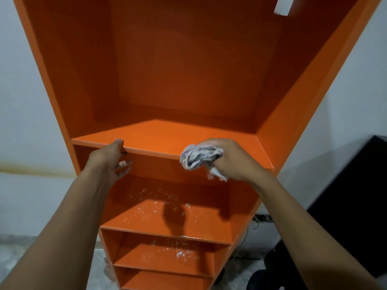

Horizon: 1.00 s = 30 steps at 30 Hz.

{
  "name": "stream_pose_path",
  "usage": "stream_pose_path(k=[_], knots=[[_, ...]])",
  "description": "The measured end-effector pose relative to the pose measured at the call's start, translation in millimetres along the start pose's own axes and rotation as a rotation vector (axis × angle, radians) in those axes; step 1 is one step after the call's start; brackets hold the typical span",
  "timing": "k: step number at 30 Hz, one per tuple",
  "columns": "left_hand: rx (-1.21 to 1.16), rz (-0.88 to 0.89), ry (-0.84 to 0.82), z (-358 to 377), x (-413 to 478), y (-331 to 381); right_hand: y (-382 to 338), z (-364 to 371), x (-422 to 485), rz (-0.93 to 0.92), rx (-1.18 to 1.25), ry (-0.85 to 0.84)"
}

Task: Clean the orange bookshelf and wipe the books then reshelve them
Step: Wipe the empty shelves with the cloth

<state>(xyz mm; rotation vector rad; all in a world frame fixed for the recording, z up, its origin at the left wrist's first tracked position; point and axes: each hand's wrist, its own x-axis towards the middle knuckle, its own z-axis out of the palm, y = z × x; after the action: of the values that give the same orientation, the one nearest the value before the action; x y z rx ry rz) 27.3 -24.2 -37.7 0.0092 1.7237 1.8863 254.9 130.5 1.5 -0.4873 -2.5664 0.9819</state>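
Here we face the tall orange panel-built bookshelf [188,59]; its visible compartments hold no book. The upper orange shelf board [167,137] runs left to right; our left hand [109,160] pinches its front edge, thumb on top. Our right hand [232,160] is closed around the crumpled white-and-grey cloth [199,158] at the right end of this edge, so we judge the wipe goes leftwards. White crumbs [155,208] lie on the shelves below.

Top bay [188,70] deep and open, side walls [303,84] flanking, lower bays [165,256] tighter
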Motion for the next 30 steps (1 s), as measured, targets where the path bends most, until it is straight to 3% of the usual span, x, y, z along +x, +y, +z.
stream_pose_path(k=[3,7,11,16,19,23,26,28,30], knots=[[0.007,0.006,0.002,0.6,0.2,-0.6,-16.6,18.9,-34.6,-0.111,0.021,-0.086],[-0.003,0.034,0.064,3.5,-2.4,-5.5,-25.1,-3.1,-28.2,-0.133,0.165,0.268],[-0.021,0.038,0.069,5.6,-4.9,-5.8,-11.5,-52.6,6.6,0.095,-0.057,0.501],[0.007,0.033,0.051,4.9,-1.9,-4.3,46.5,-64.3,50.9,0.376,-0.219,0.561],[0.011,0.027,0.054,5.9,-2.9,-4.3,70.1,-53.4,53.3,0.419,-0.34,0.529],[0.011,0.019,0.042,4.9,-2.7,-2.3,54.9,-35.0,34.1,0.288,-0.331,0.449],[0.001,0.025,0.037,3.8,-3.6,-2.6,22.6,8.3,-2.0,0.024,-0.27,0.409],[-0.008,0.033,0.043,4.7,-5.8,-3.8,4.1,48.9,-32.6,-0.207,-0.219,0.288],[-0.006,0.043,0.05,5.3,-6.7,-4.6,-5.6,70.6,-53.0,-0.269,-0.198,0.148]])
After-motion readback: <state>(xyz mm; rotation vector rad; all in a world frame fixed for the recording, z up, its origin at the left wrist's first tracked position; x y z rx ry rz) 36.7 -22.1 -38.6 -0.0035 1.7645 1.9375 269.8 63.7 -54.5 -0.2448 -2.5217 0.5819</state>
